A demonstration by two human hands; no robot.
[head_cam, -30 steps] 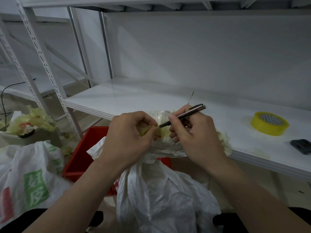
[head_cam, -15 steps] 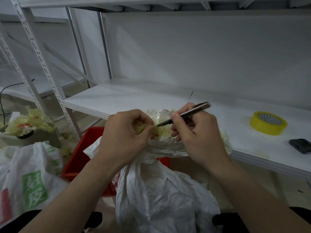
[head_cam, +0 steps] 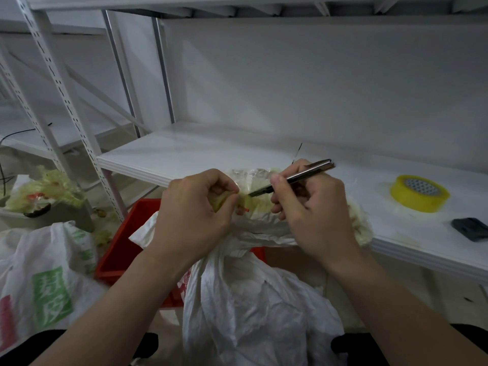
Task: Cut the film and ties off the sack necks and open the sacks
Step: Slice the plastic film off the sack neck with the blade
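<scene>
White sack (head_cam: 250, 299) upright, bunched neck at the front edge of the shelf (head_cam: 184, 159) behind it. Left hand (head_cam: 192, 207): fingers (head_cam: 228, 204) pinch yellowish film (head_cam: 257, 203) on the sack's neck. Right hand (head_cam: 314, 210): fingers (head_cam: 284, 207) grip a slim metal knife (head_cam: 303, 173), blade tip on the film. Red crate (head_cam: 124, 249) behind the sack, to its left.

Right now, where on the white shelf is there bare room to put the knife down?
Bare: the shelf from its left front corner across to the sack neck. Crowded: the right end, with the yellow tape roll and a dark object.
</scene>
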